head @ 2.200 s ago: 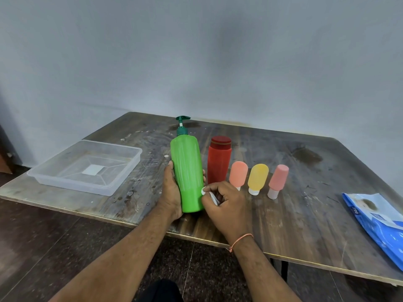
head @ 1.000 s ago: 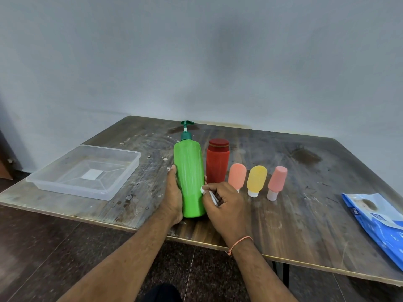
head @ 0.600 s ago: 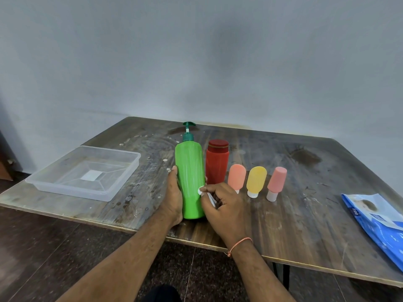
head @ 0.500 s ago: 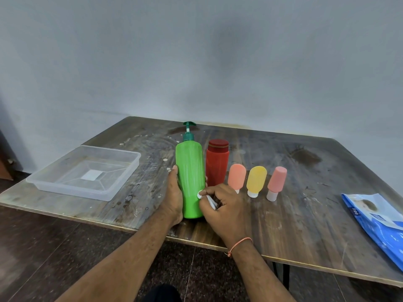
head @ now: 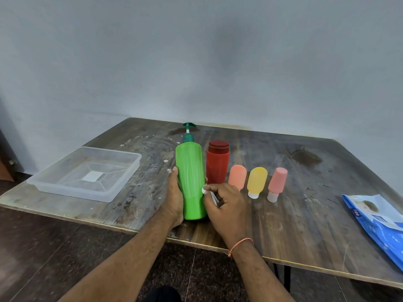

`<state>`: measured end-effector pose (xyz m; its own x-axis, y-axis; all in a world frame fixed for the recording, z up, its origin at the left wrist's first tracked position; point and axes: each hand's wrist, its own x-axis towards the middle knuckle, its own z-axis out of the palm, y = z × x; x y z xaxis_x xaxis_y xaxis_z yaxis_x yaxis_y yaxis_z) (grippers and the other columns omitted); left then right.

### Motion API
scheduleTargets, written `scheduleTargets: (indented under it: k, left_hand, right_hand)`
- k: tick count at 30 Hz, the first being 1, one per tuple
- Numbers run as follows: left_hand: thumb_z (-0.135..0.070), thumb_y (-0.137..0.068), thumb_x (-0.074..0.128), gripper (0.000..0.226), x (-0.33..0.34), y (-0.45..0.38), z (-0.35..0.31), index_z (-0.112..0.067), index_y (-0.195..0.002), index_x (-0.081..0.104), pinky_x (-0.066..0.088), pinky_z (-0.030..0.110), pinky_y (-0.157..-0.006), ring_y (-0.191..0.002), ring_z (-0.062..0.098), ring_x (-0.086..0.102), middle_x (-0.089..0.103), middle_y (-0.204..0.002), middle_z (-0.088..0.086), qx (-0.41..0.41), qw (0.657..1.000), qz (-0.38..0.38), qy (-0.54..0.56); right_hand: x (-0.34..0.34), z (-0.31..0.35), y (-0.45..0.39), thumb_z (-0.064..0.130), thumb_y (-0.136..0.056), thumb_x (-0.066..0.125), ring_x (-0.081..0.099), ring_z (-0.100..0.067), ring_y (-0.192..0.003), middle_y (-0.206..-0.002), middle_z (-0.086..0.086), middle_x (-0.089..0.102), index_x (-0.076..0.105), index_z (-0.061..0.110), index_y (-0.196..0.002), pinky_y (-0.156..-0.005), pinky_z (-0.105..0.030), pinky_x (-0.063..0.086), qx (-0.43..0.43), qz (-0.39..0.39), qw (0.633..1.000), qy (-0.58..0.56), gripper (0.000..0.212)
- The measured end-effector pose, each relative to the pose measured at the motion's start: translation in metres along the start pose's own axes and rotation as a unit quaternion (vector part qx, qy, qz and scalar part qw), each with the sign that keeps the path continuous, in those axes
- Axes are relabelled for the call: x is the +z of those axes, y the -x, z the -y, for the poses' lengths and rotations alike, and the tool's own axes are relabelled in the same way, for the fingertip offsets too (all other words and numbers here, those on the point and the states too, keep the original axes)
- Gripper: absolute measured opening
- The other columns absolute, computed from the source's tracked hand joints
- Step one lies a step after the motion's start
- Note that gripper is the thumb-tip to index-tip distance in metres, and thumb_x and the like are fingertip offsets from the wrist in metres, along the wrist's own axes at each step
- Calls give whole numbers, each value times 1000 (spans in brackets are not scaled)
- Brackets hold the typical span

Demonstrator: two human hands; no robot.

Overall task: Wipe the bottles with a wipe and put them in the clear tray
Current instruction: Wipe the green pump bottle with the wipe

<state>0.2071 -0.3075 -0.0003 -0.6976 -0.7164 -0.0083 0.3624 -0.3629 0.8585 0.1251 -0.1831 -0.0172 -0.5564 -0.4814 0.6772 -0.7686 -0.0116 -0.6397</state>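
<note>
A tall green pump bottle (head: 190, 175) stands upright near the table's front edge. My left hand (head: 174, 199) grips its left side. My right hand (head: 224, 205) pinches a small folded white wipe (head: 210, 194) against the bottle's lower right side. Behind stands a red bottle (head: 217, 163) with a dark red cap. To its right is a row of small upside-down tubes: orange (head: 237, 177), yellow (head: 256, 180) and pink (head: 276, 183). The clear tray (head: 122, 184) sits at the left with nothing in it.
A blue wipes packet (head: 379, 223) lies at the table's right front edge. The wooden table (head: 305, 214) is stained and scratched, with a grey wall close behind it. Dark floor shows below the front edge.
My right hand with the wipe has slid a little up and down the green bottle's right side. The left hand keeps its grip; the bottle stays upright in place.
</note>
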Motion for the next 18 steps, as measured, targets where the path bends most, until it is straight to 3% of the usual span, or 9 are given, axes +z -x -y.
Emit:
scheduleTargets:
  k: [8,13,18]
  left_hand:
    - [-65,-105,19,83,0,0,0,-11,-98,83,60,42,-85,-88,29,73,74,-101,22,-4,1000,-3,-20]
    - [-68,-103,25,83,-3,-1,1,-4,-111,77,54,50,-97,-93,34,71,72,-108,28,3,1000,-21,-12]
    - [-67,-104,24,82,-3,-2,2,-9,-103,81,56,47,-91,-90,32,72,72,-104,26,4,1000,-8,-11]
  right_hand:
    - [0,0,1,25,-86,73,64,-6,-91,-92,21,73,81,30,-94,-78,-30,52,6,-13,1000,5,12]
    - [1,2,0,17,-89,77,67,-7,-98,-100,20,75,83,28,-99,-87,-21,49,-18,-2,1000,-13,16]
    - [1,1,1,23,-83,73,63,-6,-90,-88,20,72,80,29,-87,-78,-23,47,8,-8,1000,5,10]
